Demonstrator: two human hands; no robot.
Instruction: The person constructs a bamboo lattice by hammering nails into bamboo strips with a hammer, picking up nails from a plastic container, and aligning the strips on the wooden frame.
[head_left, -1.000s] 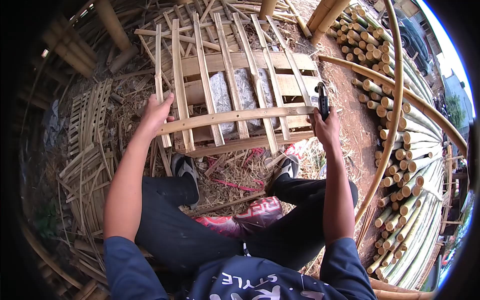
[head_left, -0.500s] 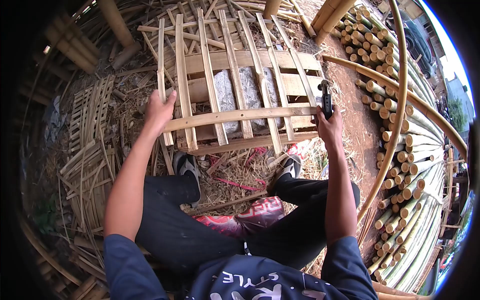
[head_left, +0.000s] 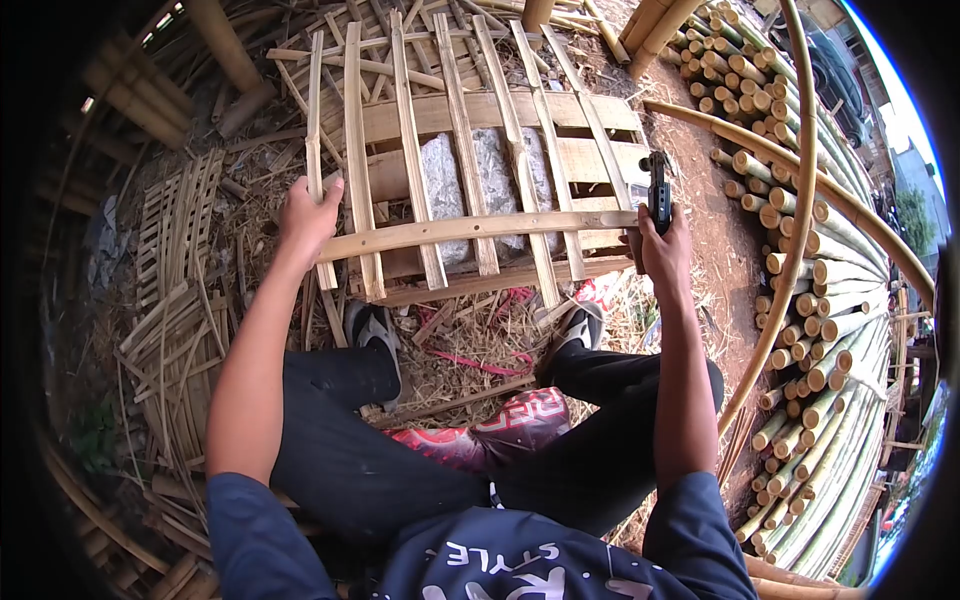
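The fingers of the left hand (head_left: 305,218) are clamped on the left end of the bamboo slat panel (head_left: 450,170), at its outermost upright slat. The right hand (head_left: 662,250) is closed around a dark tool (head_left: 658,190), held upright at the right end of the panel's crossbar (head_left: 470,232). The panel rests on a wooden pallet (head_left: 560,150). Right of the panel lie stacked bamboo poles (head_left: 820,330); below it, 2 sandalled feet (head_left: 372,335) stand on straw.
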